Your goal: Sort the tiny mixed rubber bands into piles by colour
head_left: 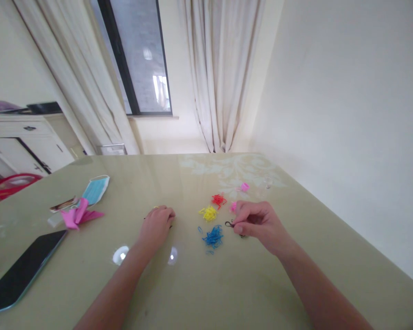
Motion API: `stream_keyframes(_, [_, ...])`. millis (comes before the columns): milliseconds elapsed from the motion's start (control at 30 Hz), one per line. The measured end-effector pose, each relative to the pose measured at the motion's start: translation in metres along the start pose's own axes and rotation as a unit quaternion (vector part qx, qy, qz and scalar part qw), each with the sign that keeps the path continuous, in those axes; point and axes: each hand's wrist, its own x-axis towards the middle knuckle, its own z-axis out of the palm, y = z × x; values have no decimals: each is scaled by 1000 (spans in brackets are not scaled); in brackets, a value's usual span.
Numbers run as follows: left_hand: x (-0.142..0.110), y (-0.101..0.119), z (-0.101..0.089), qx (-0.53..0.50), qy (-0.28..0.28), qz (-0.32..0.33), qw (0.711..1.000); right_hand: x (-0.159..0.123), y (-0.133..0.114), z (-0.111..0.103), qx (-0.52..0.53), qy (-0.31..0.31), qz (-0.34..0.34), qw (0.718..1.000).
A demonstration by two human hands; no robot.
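A pale table (192,284) fills the lower view, and a person's two hands are over it. The right hand (261,224) is nearly closed, thumb and forefinger pinching a thin dark loop (229,224) just right of the blue pile. The left hand (158,222) lies palm down on the table, fingers bent; dark bits show at its edges, but whether it grips anything I cannot tell, as the palm is hidden.

At the left edge lies a flat device (25,270) with a dark screen. Beyond it are a pink folded piece (80,214), a blue face mask (96,190) and a narrow brown strip (64,204), whose markings are too small to read.

Between the hands sit small piles of bands: blue (213,237), nearest the person, then yellow (209,213) and red (219,200). A small pink cluster (245,187) lies beyond the right hand.
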Motion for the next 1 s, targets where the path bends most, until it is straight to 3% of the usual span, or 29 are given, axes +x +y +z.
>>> stream_keyframes(100, [1, -1, 1, -6, 10, 7, 1000, 4, 3, -17, -79, -42, 76, 993])
stream_keyframes(167, [2, -2, 1, -10, 23, 12, 1000, 7, 9, -34, -175, -84, 147, 970])
stream_keyframes(300, [1, 0, -2, -27, 60, 6, 998, 12, 31, -64, -340, -59, 197, 917])
stream_keyframes(433, [-1, 0, -5, -73, 89, -4, 993, 12, 50, -79, -385, -49, 226, 894])
stream_keyframes(567, [1, -1, -6, -166, 119, -10, 979, 13, 52, -83, -390, -42, 219, 894])
stream_keyframes(667, [-1, 4, -9, -343, 91, -30, 934, 16, 48, -70, -367, -21, 162, 916])
stream_keyframes(767, [-6, 19, -13, -519, 29, -25, 854, 17, 48, -36, -313, 6, 101, 944])
stream_keyframes(900, [-14, 41, -10, -636, -14, 31, 771, 13, 57, 10, -261, 0, 56, 964])
stream_keyframes(1000, [-18, 52, -5, -677, -58, 34, 733, 8, 66, 27, -223, 0, 60, 973])
